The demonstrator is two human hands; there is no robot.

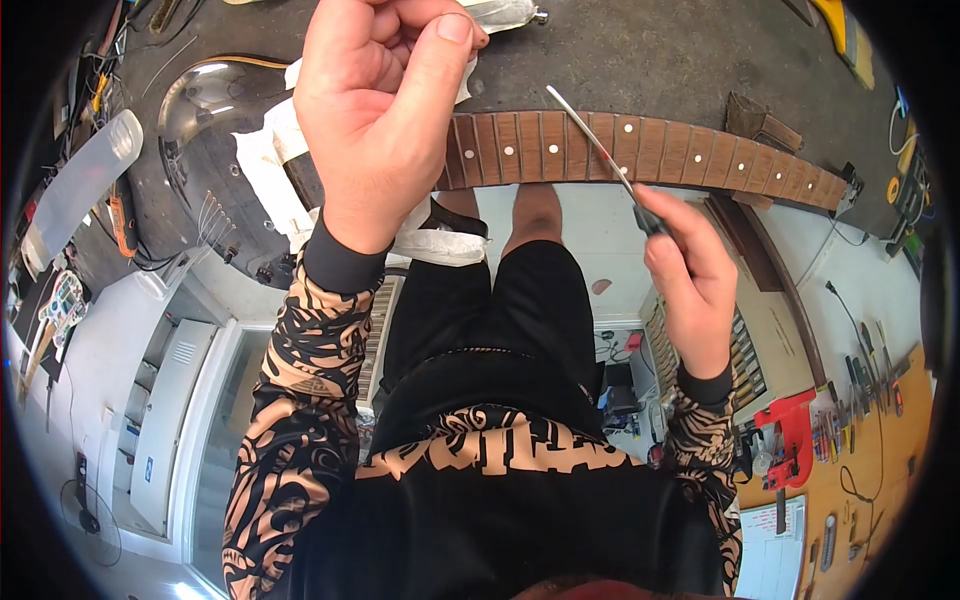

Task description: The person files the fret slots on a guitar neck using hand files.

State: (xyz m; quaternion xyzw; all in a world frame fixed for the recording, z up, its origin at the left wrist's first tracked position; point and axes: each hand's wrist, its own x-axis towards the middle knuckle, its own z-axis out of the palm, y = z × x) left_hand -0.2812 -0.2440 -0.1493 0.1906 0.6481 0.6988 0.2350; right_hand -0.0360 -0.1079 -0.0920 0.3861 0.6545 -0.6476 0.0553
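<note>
My right hand (690, 270) grips the dark handle of a slim file-like tool (580, 125); its thin metal shaft points up and left, over the fretboard (520, 150). That fretboard is brown wood with metal frets and white dots, part of an electric guitar lying across the bench. My left hand (385, 110) is above the body end of the neck, fingers curled and thumb pressed against them. Whatever it may pinch is hidden. Around it, white masking tape (265, 160) covers part of the dark glossy guitar body (215, 125). Loose strings (212, 215) stick up from the body.
The dark bench top (640, 60) extends behind the neck. A small brown block (765, 122) sits near the headstock end, and a yellow tool (845, 40) lies far right. A red clamp (790, 440) and hanging hand tools are at the right wall. Clear plastic (90, 185) is at left.
</note>
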